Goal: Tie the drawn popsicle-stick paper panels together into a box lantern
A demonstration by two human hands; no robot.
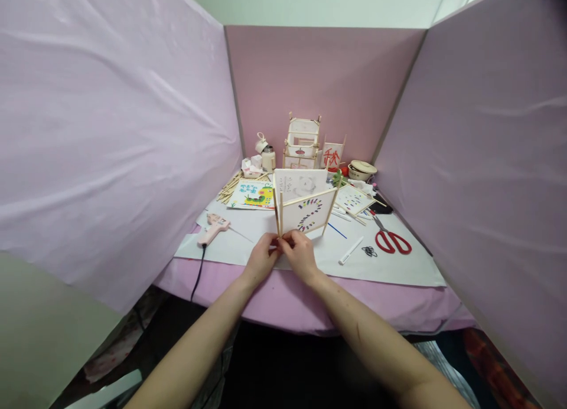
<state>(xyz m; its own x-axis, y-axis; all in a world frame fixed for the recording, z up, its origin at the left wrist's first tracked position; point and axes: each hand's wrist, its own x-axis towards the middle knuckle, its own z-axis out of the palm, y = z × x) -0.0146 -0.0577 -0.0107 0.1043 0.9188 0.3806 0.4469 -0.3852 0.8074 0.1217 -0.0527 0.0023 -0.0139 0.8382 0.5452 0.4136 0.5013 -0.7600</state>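
Pink walls point(328, 72) round worktop point(390, 273). Left hand point(262, 258), right hand point(300, 255) pinch stick frame point(312, 211) at near bottom corner. Loose pinch could let frame tip.

Sticks point(280, 217) partly hidden by hands point(302, 254)

Left hand point(262, 258): in tight, fingertips at the foot of the upright sticks point(280, 213)!
Right hand point(302, 257): right alongside, pinching the same corner.
Panels point(310, 213): two stood upright, spread apart.
Glue gun point(217, 223): lay off left.
Scissors point(388, 232): lay far right, beyond the pen point(351, 251).
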